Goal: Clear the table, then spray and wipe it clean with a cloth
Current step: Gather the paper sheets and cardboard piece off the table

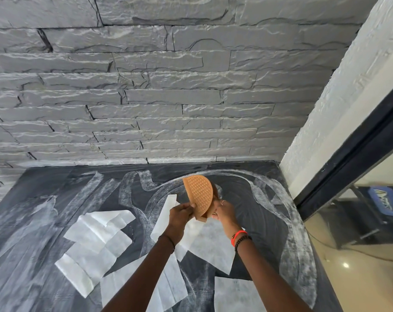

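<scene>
Now left hand (179, 213) and right hand (224, 213) both grip the orange mat (199, 194), held above the smeared table (33, 199), seemingly to clear it.

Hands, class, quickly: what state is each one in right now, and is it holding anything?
Left hand: pinches the lower left edge of the orange disc.
Right hand: grips the same disc at its right edge.

grey stone wall (168, 86) behind | white pillar (339, 104) right; black window frame (360, 158) beside it

Left hand (180, 213) and right hand (225, 213) grip the orange mat (199, 194).
</scene>
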The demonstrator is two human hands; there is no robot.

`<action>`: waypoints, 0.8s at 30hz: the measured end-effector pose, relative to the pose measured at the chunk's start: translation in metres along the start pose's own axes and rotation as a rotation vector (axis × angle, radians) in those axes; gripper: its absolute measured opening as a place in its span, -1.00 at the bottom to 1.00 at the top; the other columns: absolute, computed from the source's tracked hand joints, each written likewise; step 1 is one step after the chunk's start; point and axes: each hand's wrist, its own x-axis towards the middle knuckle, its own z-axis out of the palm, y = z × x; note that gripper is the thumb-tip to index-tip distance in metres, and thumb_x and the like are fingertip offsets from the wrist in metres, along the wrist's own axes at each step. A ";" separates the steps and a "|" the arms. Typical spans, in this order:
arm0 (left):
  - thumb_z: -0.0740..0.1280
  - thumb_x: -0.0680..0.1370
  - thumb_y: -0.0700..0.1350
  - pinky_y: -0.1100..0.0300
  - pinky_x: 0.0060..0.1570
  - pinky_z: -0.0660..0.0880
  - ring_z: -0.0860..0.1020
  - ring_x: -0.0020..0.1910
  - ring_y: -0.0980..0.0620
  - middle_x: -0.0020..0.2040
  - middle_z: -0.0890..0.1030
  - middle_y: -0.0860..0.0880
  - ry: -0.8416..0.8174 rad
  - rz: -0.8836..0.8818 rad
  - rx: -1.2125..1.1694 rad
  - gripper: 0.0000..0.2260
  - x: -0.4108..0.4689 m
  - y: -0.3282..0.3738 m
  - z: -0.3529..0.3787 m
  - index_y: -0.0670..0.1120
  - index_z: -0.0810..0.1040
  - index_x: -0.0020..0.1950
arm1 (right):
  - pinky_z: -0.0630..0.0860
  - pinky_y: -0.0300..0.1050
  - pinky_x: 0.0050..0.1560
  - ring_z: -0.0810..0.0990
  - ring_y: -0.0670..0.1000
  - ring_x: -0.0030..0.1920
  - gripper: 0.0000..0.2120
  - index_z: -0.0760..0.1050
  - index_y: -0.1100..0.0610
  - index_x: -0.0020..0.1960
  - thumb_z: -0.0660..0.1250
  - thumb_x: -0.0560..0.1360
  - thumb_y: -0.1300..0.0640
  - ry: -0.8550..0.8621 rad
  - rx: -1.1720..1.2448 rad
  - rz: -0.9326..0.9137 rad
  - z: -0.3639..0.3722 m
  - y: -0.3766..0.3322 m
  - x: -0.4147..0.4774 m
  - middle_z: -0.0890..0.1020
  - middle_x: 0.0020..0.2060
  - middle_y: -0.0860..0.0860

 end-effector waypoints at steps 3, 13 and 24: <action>0.24 0.58 -0.33 0.30 -0.10 0.60 0.59 -0.13 -0.04 -0.10 0.62 -0.15 -0.069 -0.012 -0.026 -0.87 0.000 -0.001 0.008 -0.32 0.58 -0.03 | 0.58 0.09 0.06 0.59 0.13 -0.07 -0.80 0.56 0.37 0.06 0.28 0.53 0.27 0.000 -0.007 -0.055 -0.015 -0.008 0.001 0.62 -0.10 0.22; 0.28 0.57 -0.33 0.26 -0.11 0.50 0.50 -0.24 0.01 -0.23 0.54 -0.12 0.066 -0.030 0.028 -0.93 0.008 -0.019 0.015 -0.25 0.55 -0.07 | 0.40 -0.09 -0.12 0.53 0.03 -0.14 -0.77 0.63 0.36 -0.01 0.34 0.50 0.19 0.410 -0.302 -0.246 -0.100 -0.019 0.020 0.63 -0.24 0.19; 0.23 0.59 -0.33 0.36 -0.29 0.55 0.55 -0.22 -0.01 -0.12 0.58 -0.20 0.212 0.025 0.151 -0.85 0.009 -0.036 -0.019 -0.36 0.55 0.09 | 0.50 0.04 -0.04 0.62 0.31 -0.03 -0.75 0.60 0.39 0.05 0.34 0.50 0.22 0.590 -0.566 -0.294 -0.144 -0.002 0.035 0.65 -0.10 0.37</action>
